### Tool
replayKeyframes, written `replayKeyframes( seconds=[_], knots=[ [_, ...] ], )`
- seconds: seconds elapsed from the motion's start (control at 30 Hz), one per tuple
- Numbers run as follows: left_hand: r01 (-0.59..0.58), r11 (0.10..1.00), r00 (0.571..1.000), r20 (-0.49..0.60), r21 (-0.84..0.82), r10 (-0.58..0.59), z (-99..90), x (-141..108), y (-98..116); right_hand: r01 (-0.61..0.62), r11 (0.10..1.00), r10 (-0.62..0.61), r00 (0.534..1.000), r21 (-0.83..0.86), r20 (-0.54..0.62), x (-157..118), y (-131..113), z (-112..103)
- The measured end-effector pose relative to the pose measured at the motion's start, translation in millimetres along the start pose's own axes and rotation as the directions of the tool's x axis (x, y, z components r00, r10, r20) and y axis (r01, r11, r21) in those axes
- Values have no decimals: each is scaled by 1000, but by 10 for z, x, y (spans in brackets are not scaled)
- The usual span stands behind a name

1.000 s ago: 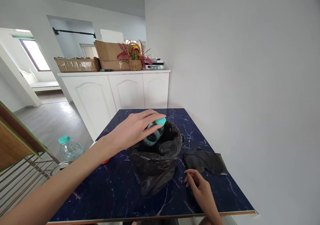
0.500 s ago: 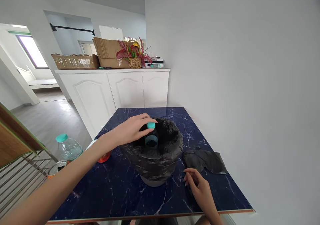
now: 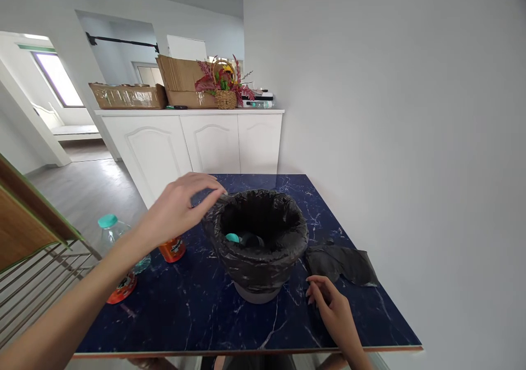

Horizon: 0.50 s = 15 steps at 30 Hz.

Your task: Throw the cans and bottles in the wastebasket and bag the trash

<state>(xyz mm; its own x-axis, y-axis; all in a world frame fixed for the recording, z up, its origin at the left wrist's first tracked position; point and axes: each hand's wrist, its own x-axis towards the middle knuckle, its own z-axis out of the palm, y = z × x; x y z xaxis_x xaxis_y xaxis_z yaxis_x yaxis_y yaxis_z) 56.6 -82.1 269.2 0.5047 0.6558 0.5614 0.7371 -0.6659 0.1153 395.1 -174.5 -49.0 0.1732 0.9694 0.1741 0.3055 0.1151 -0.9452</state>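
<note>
My left hand [image 3: 184, 203] hovers at the left rim of the bin, thumb and fingers apart, holding nothing; its fingertips are close to the black liner, and I cannot tell whether they touch it. The bin [image 3: 257, 295] is lined with a black plastic bag [image 3: 258, 271] folded over its rim. Inside lies a bottle with a turquoise cap [image 3: 233, 238], mostly hidden. My right hand [image 3: 331, 307] rests on the table with loosely bent fingers, nothing visible in them, beside a folded black plastic bag [image 3: 345, 265].
On the dark blue marbled table [image 3: 213, 320], an orange can [image 3: 172, 250], another orange can [image 3: 123, 290] and a clear bottle [image 3: 110, 230] stand left, partly behind my forearm. A metal rack [image 3: 36, 288] is at far left. A white cabinet [image 3: 217, 145] stands behind; a wall runs along the right.
My left hand has let go of the turquoise-capped bottle and drawn back left to the bin's rim. The bottle now lies down in the bin. My right hand has stayed put.
</note>
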Motion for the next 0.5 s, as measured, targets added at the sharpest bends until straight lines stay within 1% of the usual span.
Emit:
replayKeyframes(
  seconds=[0.07,0.17,0.23,0.27,0.33,0.37,0.4,0.47,0.5],
  knots=[
    [77,994,994,-86,79,-71,-107,-130,-106,3,1000,-3,1000,-4,-11,-4,-4,-1],
    [174,955,978,-158,241,-138,-228,-395,-382,-5,1000,5,1000,-11,-11,-13,5,1],
    [241,900,964,-199,363,-178,-277,-615,-621,-23,1000,23,1000,-20,-2,-21,21,-1],
    [294,855,950,-229,427,-212,-293,-736,-749,-32,999,33,999,-25,4,-25,30,-3],
    [390,751,921,-235,533,-312,-309,-983,-1003,-45,998,46,999,-33,13,-31,49,-9],
    [423,705,905,-220,569,-364,-309,-1103,-1123,-52,998,53,998,-35,18,-34,58,-13],
    [441,675,889,-184,591,-419,-302,-1216,-1232,-59,998,60,998,-36,21,-35,65,-16],
    [492,653,840,-118,575,-530,-274,-1406,-1407,-70,997,71,997,-34,19,-35,74,-19],
    [525,651,816,-106,548,-569,-256,-1478,-1466,-72,997,73,997,-33,15,-34,76,-18]
  ],
)
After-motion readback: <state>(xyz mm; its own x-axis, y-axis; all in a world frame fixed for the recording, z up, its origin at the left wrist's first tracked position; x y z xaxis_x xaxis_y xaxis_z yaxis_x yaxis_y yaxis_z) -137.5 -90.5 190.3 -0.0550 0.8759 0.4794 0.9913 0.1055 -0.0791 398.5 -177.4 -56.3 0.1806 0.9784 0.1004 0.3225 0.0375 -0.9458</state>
